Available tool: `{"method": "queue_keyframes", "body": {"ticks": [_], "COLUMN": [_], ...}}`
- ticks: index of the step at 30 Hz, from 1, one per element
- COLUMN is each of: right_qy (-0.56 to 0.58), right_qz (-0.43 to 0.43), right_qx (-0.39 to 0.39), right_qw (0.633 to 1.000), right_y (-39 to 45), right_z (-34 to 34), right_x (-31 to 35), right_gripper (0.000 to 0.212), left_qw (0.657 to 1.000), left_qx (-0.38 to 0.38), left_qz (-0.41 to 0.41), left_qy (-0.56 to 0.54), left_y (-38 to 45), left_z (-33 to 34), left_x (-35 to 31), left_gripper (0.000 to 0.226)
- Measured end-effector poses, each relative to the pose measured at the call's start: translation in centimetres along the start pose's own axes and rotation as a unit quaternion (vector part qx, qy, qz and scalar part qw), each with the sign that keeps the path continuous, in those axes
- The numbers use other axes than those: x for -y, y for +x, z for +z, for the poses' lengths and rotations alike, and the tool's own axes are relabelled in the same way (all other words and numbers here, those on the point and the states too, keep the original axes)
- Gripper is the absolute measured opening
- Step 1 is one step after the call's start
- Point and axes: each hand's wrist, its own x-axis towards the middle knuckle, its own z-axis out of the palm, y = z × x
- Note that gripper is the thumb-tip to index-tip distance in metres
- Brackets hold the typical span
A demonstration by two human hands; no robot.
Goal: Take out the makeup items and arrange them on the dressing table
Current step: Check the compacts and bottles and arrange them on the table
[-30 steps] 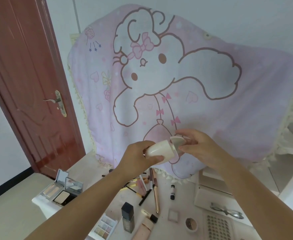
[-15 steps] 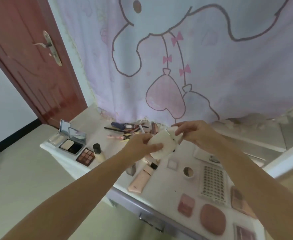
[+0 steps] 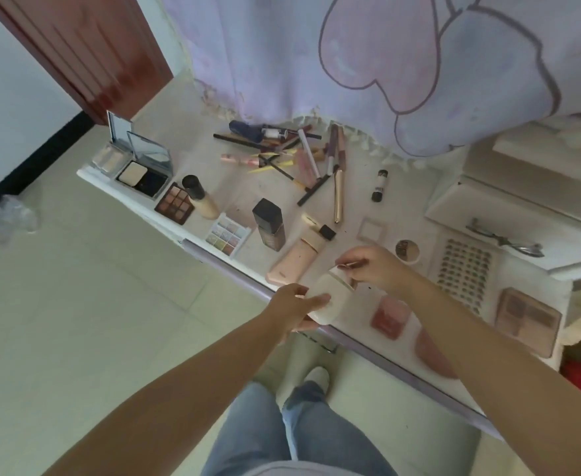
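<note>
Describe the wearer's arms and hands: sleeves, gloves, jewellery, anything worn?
Both forearms are bare as far as the frame shows, with no sleeves in view. The left hand and the right hand wear no gloves. No watch or bracelet shows at either wrist. Rings cannot be made out at this sharpness. Below the arms, blue denim jeans and a white shoe are visible.

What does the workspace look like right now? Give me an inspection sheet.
Surface: white dressing table, crowded.
Job's things: white pouch held over the front edge; thin stick at its mouth.
Clutter: open compacts, brown palette, pastel palette, dark bottle, pink tube, pile of pencils, lash sheet.
Hands: left hand grips the pouch; right hand pinches the stick.
Cables: nothing seen.
Surroundings: cartoon cloth, red-brown door, tiled floor.
</note>
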Motion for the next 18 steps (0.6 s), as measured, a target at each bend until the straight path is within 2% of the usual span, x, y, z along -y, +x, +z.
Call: {"method": "queue_keyframes", "body": {"ticks": [4, 8, 11, 14, 16, 18], "right_qy": [-0.056, -0.062, -0.045, -0.065, -0.139, -0.277], "right_qz": [-0.009, 0.004, 0.013, 0.004, 0.005, 0.036], "right_qx": [-0.022, -0.043, -0.077, -0.106, -0.101, -0.063], "right_qw": [0.998, 0.997, 0.996, 0.992, 0.985, 0.958], "right_y": [1.2, 1.7, 1.5, -0.2, -2.1, -4.3], "right_z": [0.8, 0.8, 0.5, 0.0, -0.4, -0.4], "right_x": [-1.1, -1.5, -1.3, -1.6, -2.5, -3.8], "right_gripper": [0.022, 0.028, 0.031, 0.026, 0.026, 0.038], "left_qw": [1.0, 0.998, 0.987, 0.975, 0.958, 0.93], "left_qx": [-0.005, -0.062, -0.119, -0.133, -0.14, -0.152], "left_qz": [0.004, 0.023, 0.063, 0.082, 0.093, 0.106], "left_qy": [0.002, 0.019, 0.094, 0.161, 0.233, 0.317], "left_y": [0.9, 1.7, 2.1, 2.3, 2.5, 2.6], "left_z": [0.7, 1.1, 1.5, 1.5, 1.3, 1.1], "left_x": [0.8, 1.3, 1.5, 1.3, 1.0, 1.1], "left_gripper": [0.024, 0.027, 0.023, 0.027, 0.032, 0.043]}}
